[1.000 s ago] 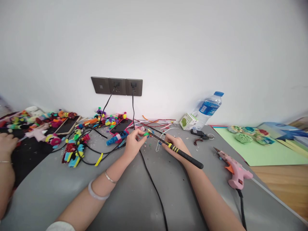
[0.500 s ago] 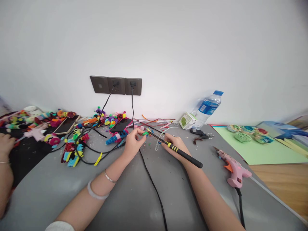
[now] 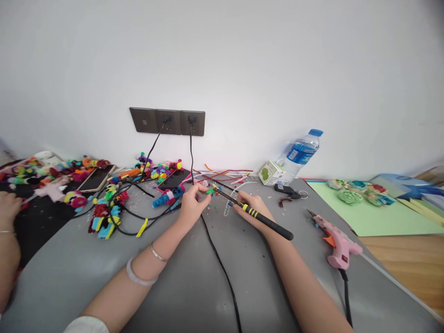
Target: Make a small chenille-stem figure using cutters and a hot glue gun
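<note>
Near the middle of the table, my left hand pinches a small bright green piece between thumb and fingertips. My right hand is closed around a long, thin-nosed tool whose black handle has yellow bands. The tool's dark narrow tip reaches left to the green piece; whether it grips or only touches it I cannot tell. Its exact kind is unclear. A clear curved strip lies by my right fingers. Beside my left hand is a blue fuzzy craft piece.
A pink glue gun lies at right, near keys. Behind are a water bottle and a small box. Black cables, phones and fuzzy figures spread leftward. Another person's hand is at far left.
Almost nothing differs. Both hands keep their places at the green piece, and the view has shifted very slightly.
</note>
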A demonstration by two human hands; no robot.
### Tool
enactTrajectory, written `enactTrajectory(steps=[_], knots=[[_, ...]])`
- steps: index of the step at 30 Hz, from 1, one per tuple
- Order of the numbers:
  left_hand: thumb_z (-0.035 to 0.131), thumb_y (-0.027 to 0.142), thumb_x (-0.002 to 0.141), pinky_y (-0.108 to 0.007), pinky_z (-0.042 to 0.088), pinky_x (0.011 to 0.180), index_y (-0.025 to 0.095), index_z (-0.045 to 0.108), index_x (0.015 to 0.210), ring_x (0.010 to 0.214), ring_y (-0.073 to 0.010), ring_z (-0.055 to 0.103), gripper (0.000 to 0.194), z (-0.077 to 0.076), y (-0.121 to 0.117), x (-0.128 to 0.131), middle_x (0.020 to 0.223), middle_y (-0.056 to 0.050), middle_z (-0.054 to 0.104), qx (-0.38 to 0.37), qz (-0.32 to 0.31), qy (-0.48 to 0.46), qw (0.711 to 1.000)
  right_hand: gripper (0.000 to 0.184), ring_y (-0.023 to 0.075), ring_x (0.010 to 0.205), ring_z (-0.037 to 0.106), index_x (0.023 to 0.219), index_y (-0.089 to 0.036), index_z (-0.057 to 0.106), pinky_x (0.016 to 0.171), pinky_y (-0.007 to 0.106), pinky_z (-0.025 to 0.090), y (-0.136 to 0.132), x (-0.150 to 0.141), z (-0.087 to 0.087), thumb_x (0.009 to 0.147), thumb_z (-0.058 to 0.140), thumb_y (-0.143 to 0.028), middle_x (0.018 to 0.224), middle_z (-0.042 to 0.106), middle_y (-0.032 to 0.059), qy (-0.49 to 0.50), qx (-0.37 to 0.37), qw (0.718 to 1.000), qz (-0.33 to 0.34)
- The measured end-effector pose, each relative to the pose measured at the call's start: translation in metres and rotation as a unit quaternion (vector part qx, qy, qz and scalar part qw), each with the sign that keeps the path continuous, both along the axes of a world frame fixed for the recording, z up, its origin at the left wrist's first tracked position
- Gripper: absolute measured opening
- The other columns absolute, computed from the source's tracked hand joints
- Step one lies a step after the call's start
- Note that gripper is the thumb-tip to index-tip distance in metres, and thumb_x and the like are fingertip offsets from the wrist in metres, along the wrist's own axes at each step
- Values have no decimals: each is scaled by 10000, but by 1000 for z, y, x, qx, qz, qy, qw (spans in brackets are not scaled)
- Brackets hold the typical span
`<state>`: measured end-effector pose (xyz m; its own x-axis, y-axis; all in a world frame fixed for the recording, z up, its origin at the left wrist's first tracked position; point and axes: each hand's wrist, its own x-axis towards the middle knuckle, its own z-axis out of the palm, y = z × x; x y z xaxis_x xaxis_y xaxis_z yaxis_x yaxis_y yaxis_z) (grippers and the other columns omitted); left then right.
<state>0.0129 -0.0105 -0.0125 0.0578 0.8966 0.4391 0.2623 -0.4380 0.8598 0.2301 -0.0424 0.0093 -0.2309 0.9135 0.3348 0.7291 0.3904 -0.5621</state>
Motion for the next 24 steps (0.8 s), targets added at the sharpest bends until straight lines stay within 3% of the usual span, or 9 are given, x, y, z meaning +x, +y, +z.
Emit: enactTrajectory(steps=[24], knots=[[635,187,751,-246,429,598,184,626,826,708,-147,594,76,0,1,0,841,-33,679,2,-7,-17,1000,237,122,482,383,659,-240,357,528,235,294,3,4,-5,781,538,-332,535,411,-60,13,-13,1000,8]])
